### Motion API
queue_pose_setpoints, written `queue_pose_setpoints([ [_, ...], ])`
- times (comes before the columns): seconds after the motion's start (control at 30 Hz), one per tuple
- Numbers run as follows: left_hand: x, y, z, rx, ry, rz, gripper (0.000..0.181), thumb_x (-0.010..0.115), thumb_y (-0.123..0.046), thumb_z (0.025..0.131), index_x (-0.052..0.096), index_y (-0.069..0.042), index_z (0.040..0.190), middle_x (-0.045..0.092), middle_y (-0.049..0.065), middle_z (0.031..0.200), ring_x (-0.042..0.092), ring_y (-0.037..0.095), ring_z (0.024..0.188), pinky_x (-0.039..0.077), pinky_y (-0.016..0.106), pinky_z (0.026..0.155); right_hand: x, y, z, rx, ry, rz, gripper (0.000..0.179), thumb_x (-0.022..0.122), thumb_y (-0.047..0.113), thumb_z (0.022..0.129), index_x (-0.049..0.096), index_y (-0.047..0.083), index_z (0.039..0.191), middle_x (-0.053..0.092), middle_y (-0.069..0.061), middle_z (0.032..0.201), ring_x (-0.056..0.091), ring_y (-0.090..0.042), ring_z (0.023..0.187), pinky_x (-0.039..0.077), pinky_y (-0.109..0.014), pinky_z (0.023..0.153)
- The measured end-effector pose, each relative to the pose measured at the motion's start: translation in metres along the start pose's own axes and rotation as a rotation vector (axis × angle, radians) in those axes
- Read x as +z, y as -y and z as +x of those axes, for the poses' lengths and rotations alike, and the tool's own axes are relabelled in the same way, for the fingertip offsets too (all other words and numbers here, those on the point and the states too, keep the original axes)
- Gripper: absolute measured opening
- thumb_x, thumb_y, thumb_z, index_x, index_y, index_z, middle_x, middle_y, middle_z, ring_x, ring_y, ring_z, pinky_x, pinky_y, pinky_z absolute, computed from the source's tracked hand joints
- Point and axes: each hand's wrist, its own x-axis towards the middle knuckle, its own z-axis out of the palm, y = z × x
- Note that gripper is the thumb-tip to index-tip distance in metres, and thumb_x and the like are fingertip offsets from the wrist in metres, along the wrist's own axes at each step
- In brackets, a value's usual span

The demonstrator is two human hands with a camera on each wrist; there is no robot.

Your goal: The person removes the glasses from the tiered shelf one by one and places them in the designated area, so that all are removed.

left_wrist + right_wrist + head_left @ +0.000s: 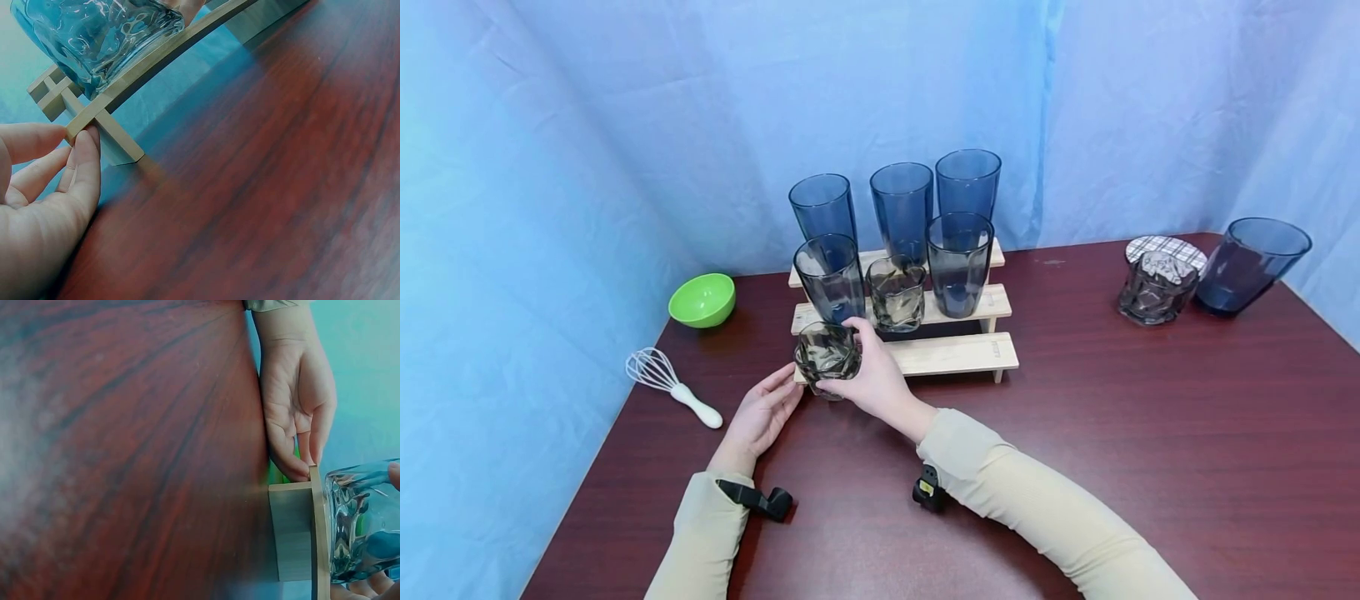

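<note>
My right hand [883, 379] grips a short, smoky faceted glass [823, 354] with its thumb and fingers on either side. The glass is at the left end of the lowest step of a tiered wooden rack [958, 354]; in the right wrist view its base is against the board or very near it. With thumb and fingers, my left hand [763, 421] pinches the left end of that lowest board, as the left wrist view shows at the board's corner [84, 122]. On the middle step, another short glass [897, 296] stands between two tall blue glasses [831, 279].
Three tall blue glasses [902, 204] stand on the top step. A green bowl [703, 302] and a white whisk [673, 387] lie at left. At far right are a short glass [1157, 292], a checkered disc [1165, 248] and a tilted-looking tall blue glass [1251, 267].
</note>
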Motion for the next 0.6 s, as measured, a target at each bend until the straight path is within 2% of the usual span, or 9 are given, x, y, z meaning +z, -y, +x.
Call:
queue_pose_setpoints([
  [0.3, -0.0015, 0.0001, 0.0008, -0.008, -0.011, -0.011, 0.053, 0.031, 0.009, 0.098, 0.014, 0.006, 0.148, 0.059, -0.008, 0.105, 0.059, 0.002, 0.098, 0.046, 0.014, 0.091, -0.0017, -0.0020, -0.0002, -0.005, 0.000, 0.014, 0.079, 0.084, 0.023, 0.071, 0.039, 0.013, 0.135, 0.054, -0.015, 0.130, 0.051, -0.027, 0.121, 0.046, -0.044, 0.096],
  [0.6, -0.0015, 0.0012, 0.0017, 0.021, 0.007, -0.024, 0.054, 0.033, 0.010, 0.097, 0.013, 0.010, 0.147, 0.061, -0.006, 0.105, 0.060, 0.004, 0.097, 0.048, 0.014, 0.088, -0.0092, -0.0047, -0.0044, -0.001, 0.020, 0.046, 0.079, 0.086, 0.019, 0.069, 0.041, 0.015, 0.133, 0.055, -0.015, 0.125, 0.055, -0.028, 0.114, 0.049, -0.043, 0.093],
])
